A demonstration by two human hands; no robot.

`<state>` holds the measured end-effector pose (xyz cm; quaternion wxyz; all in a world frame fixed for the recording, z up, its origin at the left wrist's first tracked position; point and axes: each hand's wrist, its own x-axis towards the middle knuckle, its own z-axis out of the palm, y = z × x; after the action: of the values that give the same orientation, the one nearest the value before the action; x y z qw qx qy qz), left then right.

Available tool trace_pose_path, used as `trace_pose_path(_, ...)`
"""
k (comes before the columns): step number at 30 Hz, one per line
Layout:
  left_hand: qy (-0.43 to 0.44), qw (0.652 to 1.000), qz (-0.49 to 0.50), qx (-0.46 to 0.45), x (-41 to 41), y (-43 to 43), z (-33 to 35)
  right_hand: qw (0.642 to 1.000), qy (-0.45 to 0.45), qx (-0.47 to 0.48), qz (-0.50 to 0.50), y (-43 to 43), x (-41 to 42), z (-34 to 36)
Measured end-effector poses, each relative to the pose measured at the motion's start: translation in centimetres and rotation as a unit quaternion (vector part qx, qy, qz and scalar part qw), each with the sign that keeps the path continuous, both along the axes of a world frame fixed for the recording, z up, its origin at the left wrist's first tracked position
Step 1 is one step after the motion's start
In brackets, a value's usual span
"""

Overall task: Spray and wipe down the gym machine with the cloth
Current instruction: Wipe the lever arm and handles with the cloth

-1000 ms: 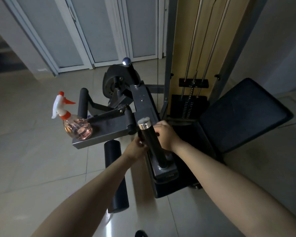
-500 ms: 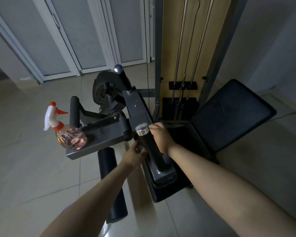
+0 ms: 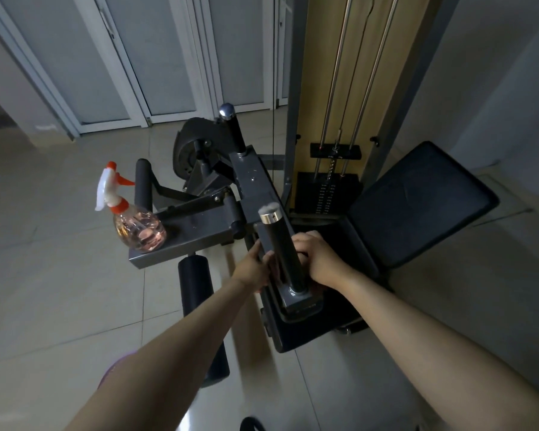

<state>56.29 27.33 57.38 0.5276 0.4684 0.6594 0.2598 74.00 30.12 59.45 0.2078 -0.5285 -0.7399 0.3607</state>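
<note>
Gym machine (image 3: 255, 181) stood centre, spray bottle (image 3: 131, 220) upright on its arm at nine o'clock. Left hand (image 3: 254, 267) and right hand (image 3: 322, 259) flanked the upright handle (image 3: 282, 250), apart; their grip could not be told.

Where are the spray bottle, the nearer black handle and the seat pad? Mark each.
spray bottle (image 3: 140, 231), head view, clear body.
nearer black handle (image 3: 282, 244), head view, black grip.
seat pad (image 3: 417, 203), head view, its middle.

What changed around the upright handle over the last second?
The right hand slid down beside the upright handle, from near its chrome cap toward the base; the left hand dipped slightly on the other side. Nothing visibly taken or released. The spray bottle stayed on the machine's arm; no cloth shows.
</note>
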Motion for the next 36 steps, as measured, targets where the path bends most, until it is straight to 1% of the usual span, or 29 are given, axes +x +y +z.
trace_pose_path(3, 0.006, 1.0, 0.002, 0.004, -0.3, 0.1, -0.2, 0.997, -0.036, 0.063, -0.016, 2.6, -1.3, -0.7)
trace_pose_path(6, 0.023, 1.0, -0.002, 0.014, -0.6, 0.7, -1.2, 0.995, -0.034, 0.082, -0.035, 3.3, -2.6, -1.2)
trace_pose_path(8, 0.03, 0.999, -0.007, 0.021, -0.9, 1.0, -1.9, 0.995, -0.04, 0.078, -0.042, 2.8, -2.9, -1.1)
trace_pose_path(10, 0.072, 0.996, -0.017, 0.041, -1.0, 1.0, -1.8, 0.994, -0.052, 0.088, -0.039, 2.0, -2.6, -1.1)
trace_pose_path(13, 0.148, 0.986, -0.032, 0.077, -1.1, 0.8, -1.2, 0.995, -0.042, 0.082, -0.043, 1.0, -1.1, -0.6)
trace_pose_path(15, 0.185, 0.978, -0.037, 0.087, -1.3, 0.9, -0.6, 0.995, -0.069, 0.077, -0.014, 1.0, -0.3, -0.2)
trace_pose_path(17, 0.249, 0.959, -0.058, 0.12, -1.7, 1.1, 0.2, 0.992, -0.093, 0.082, 0.0, 1.8, -0.3, 0.1)
trace_pose_path(18, 0.283, 0.945, -0.069, 0.152, -1.9, 1.2, 0.8, 0.991, -0.088, 0.098, -0.015, 2.3, -0.5, 0.3)
trace_pose_path(19, 0.312, 0.928, -0.075, 0.191, -2.3, 1.4, 1.4, 0.989, -0.071, 0.116, -0.048, 3.0, -0.7, 0.3)
trace_pose_path(21, 0.357, 0.889, -0.065, 0.28, -3.1, 1.9, 2.3, 0.984, -0.006, 0.142, -0.108, 4.7, -1.3, 0.3)
trace_pose_path(23, 0.402, 0.854, -0.04, 0.329, -3.9, 2.9, 3.1, 0.98, 0.04, 0.156, -0.116, 6.7, -2.3, 0.2)
trace_pose_path(24, 0.427, 0.848, -0.021, 0.314, -4.3, 3.8, 3.4, 0.981, 0.047, 0.161, -0.093, 7.9, -3.2, 0.2)
trace_pose_path(25, 0.438, 0.855, -0.013, 0.278, -4.7, 4.3, 3.8, 0.984, 0.036, 0.166, -0.057, 8.4, -4.1, 0.4)
trace_pose_path(27, 0.451, 0.872, -0.008, 0.189, -5.2, 5.7, 4.1, 0.983, 0.008, 0.173, 0.058, 9.0, -5.9, 0.5)
trace_pose_path(28, 0.456, 0.875, -0.003, 0.163, -5.1, 6.4, 3.9, 0.977, -0.004, 0.182, 0.115, 9.5, -6.6, 0.2)
trace_pose_path(30, 0.454, 0.879, 0.007, 0.146, -5.1, 7.3, 3.5, 0.966, -0.008, 0.203, 0.162, 10.7, -7.1, -0.7)
trace_pose_path(32, 0.452, 0.881, 0.03, 0.138, -5.0, 8.1, 2.8, 0.961, -0.008, 0.23, 0.151, 13.4, -7.0, -1.5)
trace_pose_path(33, 0.454, 0.88, 0.04, 0.134, -4.9, 8.3, 2.5, 0.962, -0.014, 0.24, 0.131, 14.9, -6.8, -1.7)
trace_pose_path(34, 0.458, 0.878, 0.049, 0.129, -4.8, 8.5, 2.3, 0.965, -0.022, 0.239, 0.109, 16.6, -6.8, -1.8)
trace_pose_path(36, 0.463, 0.877, 0.063, 0.113, -4.6, 8.7, 1.8, 0.974, -0.05, 0.204, 0.08, 19.1, -6.9, -1.8)
